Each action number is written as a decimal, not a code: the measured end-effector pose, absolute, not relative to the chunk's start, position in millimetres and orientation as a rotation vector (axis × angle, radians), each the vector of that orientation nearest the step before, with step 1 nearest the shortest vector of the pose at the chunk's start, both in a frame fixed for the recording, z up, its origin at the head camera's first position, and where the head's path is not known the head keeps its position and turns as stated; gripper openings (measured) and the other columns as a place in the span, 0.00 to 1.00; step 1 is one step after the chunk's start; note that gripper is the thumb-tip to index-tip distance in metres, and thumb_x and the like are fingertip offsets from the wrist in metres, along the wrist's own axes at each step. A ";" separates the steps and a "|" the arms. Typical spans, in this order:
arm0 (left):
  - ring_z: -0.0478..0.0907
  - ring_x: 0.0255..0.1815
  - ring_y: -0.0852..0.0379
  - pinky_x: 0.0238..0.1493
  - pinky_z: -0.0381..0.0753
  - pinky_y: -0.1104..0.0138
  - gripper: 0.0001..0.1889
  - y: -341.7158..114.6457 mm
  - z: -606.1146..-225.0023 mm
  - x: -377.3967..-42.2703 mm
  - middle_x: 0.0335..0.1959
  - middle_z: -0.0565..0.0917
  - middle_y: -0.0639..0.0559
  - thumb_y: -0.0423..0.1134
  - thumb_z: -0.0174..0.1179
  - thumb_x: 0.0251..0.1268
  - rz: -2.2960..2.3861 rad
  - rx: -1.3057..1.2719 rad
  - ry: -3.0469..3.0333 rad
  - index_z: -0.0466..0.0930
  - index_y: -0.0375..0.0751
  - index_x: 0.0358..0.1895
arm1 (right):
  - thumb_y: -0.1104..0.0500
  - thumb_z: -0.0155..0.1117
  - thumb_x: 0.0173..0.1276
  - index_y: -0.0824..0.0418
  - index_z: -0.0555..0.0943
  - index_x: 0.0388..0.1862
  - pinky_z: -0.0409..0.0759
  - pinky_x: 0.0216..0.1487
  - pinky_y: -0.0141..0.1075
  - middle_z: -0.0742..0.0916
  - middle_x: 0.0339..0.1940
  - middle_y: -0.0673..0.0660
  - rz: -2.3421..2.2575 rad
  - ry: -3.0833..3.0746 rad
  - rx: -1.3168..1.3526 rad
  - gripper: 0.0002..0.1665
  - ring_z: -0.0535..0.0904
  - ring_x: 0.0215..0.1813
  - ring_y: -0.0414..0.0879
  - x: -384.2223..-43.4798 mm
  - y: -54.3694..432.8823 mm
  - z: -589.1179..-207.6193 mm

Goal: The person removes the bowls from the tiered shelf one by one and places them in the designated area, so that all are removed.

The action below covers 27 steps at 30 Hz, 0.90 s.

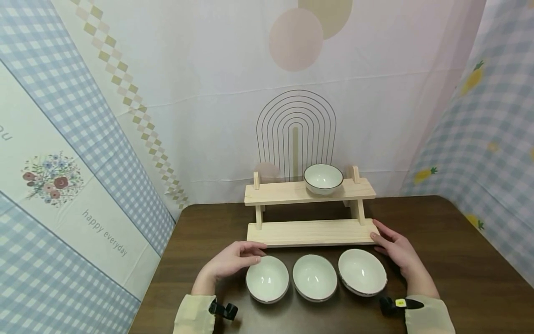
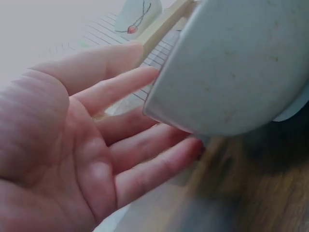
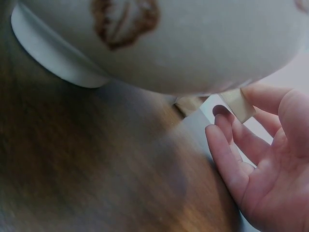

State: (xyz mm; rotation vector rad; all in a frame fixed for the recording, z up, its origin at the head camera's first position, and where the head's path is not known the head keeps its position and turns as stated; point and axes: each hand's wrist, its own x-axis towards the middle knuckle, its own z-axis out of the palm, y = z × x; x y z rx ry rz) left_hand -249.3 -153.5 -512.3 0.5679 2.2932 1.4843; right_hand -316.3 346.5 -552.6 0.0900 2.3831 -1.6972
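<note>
A two-tier wooden rack stands at the back of the table, with one white dark-rimmed bowl on its upper shelf. In front of it sit three white bowls in a row: left bowl, middle bowl, right bowl. My left hand is by the lower shelf's left front corner, fingers extended loosely beside the left bowl; exact contact is unclear. My right hand grips the lower shelf's right end, thumb on the board. The right bowl hides part of that grip in the right wrist view.
Dark wooden table runs out to both sides of the rack. Behind it hangs a pale printed cloth; blue checked cloth borders both sides. Black straps with small devices are on both wrists.
</note>
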 end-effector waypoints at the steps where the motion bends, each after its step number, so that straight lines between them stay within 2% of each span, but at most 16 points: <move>1: 0.83 0.62 0.50 0.58 0.82 0.69 0.22 -153.3 -511.7 -249.3 0.59 0.88 0.45 0.39 0.62 0.80 1.503 0.577 2.289 0.80 0.38 0.71 | 0.37 0.61 0.81 0.55 0.54 0.89 0.85 0.56 0.29 0.57 0.87 0.70 -1.697 2.382 0.090 0.49 0.66 0.79 0.63 -316.3 346.8 -552.3; 5: 0.83 0.64 0.45 0.60 0.82 0.70 0.22 -150.6 -507.6 -248.5 0.60 0.87 0.39 0.38 0.62 0.81 1.588 0.583 2.271 0.78 0.35 0.72 | 0.37 0.61 0.81 0.55 0.54 0.89 0.85 0.56 0.30 0.56 0.87 0.70 -1.704 2.375 0.094 0.49 0.65 0.80 0.64 -316.1 347.6 -552.4; 10: 0.84 0.62 0.41 0.59 0.84 0.70 0.21 -144.3 -499.7 -246.4 0.59 0.86 0.35 0.35 0.63 0.80 1.651 0.572 2.319 0.79 0.31 0.70 | 0.37 0.62 0.81 0.55 0.54 0.89 0.85 0.55 0.28 0.56 0.87 0.70 -1.711 2.370 0.076 0.50 0.64 0.80 0.64 -316.1 348.2 -554.4; 15: 0.85 0.60 0.44 0.59 0.85 0.68 0.20 -134.5 -489.1 -244.6 0.58 0.88 0.40 0.35 0.63 0.80 1.680 0.571 2.446 0.81 0.31 0.68 | 0.37 0.62 0.81 0.55 0.53 0.89 0.84 0.55 0.27 0.56 0.87 0.71 -1.707 2.367 0.060 0.50 0.63 0.80 0.65 -319.8 350.2 -554.7; 27: 0.87 0.55 0.55 0.52 0.87 0.65 0.17 -102.2 -457.8 -255.7 0.55 0.90 0.46 0.40 0.60 0.83 1.684 0.626 2.692 0.84 0.40 0.67 | 0.37 0.62 0.81 0.55 0.54 0.89 0.84 0.55 0.27 0.55 0.87 0.71 -1.708 2.351 0.040 0.50 0.63 0.81 0.65 -336.4 353.2 -553.2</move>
